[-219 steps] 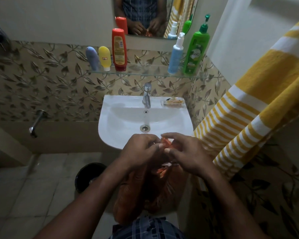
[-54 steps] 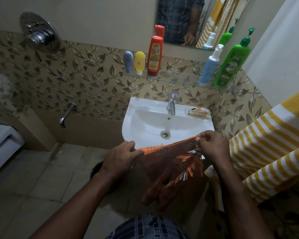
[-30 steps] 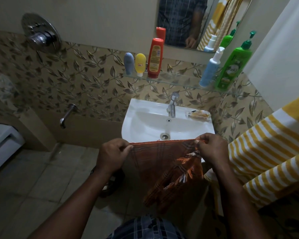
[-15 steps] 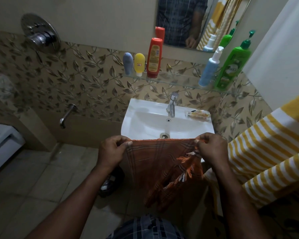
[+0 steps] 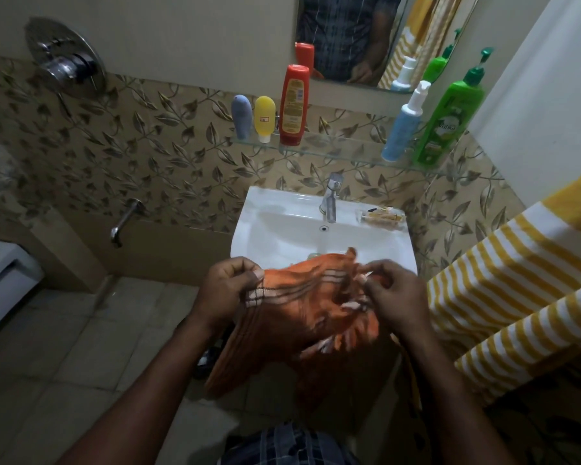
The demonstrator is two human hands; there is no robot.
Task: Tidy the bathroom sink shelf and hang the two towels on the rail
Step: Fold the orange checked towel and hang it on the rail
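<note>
A: Orange checked towel point(image 5: 302, 317) sits at lower centre of the frame, in front of the white sink point(image 5: 282, 229). Left hand point(image 5: 228, 290) has fingers pinched shut on its top-left edge.
B: Right hand point(image 5: 396, 297)?
A: Fingers curled into the bunched fringe at the right; looks like a grip on the cloth, blur hides the fingertips.
B: Handling?
A: Thin, limp, light. It sags between the hands and won't hold shape. I'd take it by the two top corners and pull taut.
B: Other towel?
A: Yellow striped towel point(image 5: 517, 297), right edge, draped. Rail not visible. Glass shelf point(image 5: 332, 152) at upper centre carries upright bottles.
</note>
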